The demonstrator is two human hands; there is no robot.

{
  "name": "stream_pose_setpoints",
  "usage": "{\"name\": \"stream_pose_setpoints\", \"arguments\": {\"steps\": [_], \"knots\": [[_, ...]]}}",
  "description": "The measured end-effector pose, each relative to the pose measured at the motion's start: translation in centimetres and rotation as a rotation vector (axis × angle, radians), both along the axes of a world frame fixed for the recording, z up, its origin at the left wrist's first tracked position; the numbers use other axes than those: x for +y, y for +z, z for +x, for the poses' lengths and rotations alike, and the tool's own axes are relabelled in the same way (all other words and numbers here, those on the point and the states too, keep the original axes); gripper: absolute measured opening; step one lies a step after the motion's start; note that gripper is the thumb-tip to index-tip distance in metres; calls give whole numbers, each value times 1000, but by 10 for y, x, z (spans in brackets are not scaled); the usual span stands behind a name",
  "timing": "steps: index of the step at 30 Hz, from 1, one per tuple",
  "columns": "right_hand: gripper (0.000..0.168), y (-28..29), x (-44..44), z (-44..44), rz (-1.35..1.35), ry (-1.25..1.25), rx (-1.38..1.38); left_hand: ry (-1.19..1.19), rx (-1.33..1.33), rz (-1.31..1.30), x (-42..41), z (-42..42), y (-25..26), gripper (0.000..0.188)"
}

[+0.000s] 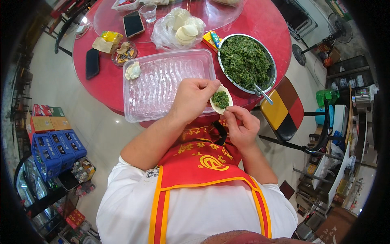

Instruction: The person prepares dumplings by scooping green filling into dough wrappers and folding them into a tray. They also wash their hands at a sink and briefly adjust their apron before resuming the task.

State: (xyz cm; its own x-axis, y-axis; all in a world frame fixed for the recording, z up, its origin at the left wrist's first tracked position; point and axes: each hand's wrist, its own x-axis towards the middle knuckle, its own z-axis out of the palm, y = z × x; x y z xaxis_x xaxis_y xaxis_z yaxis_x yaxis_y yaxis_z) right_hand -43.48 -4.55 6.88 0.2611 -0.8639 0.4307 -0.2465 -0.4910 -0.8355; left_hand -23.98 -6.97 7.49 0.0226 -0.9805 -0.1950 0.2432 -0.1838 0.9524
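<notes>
Between my hands is an open dumpling wrapper (213, 107) with a mound of chopped green filling (220, 99) on it. My left hand (195, 96) pinches its upper edge, and my right hand (243, 125) pinches the lower edge between thumb and fingers. The wrapper is above the table's near edge, beside the right end of a clear plastic tray (164, 88). One folded dumpling (132, 70) sits in that tray's far left corner. Right of the tray stands a metal bowl (220, 62) heaped with chopped green filling, a spoon (264, 94) resting in it.
On the round red table (106, 88) lie a plastic bag (161, 33) with stacked wrappers (186, 33), a phone (133, 23), a clear cup (148, 13), an ashtray (125, 53) with cigarette butts and a dark case (92, 64). A multicoloured chair (283, 109) stands close on the right.
</notes>
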Motion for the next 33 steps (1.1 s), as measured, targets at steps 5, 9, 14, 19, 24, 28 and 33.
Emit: {"name": "stream_pose_setpoints", "arguments": {"steps": [5, 9, 14, 19, 24, 28, 33], "knots": [[15, 14, -8, -4, -241, 42, 237, -48, -152, -13, 3, 1, 0, 39], [12, 21, -12, -1, -102, 10, 258, -106, -112, -16, 7, -1, -4, 38], [10, 22, -8, 12, 202, -78, 18, -202, 93, -91, 18, -2, -3, 35], [15, 22, -5, 17, 394, -125, -164, -261, 81, -124, 27, -6, 11, 28], [21, 19, -5, 8, 427, -135, -266, -228, 22, -150, 21, 1, -2, 25], [26, 10, -9, -1, 495, -38, -330, -176, 261, -138, 16, -1, -14, 26], [29, 5, -16, 6, 313, -93, -334, -137, 234, -179, 11, -6, -9, 26]]}}
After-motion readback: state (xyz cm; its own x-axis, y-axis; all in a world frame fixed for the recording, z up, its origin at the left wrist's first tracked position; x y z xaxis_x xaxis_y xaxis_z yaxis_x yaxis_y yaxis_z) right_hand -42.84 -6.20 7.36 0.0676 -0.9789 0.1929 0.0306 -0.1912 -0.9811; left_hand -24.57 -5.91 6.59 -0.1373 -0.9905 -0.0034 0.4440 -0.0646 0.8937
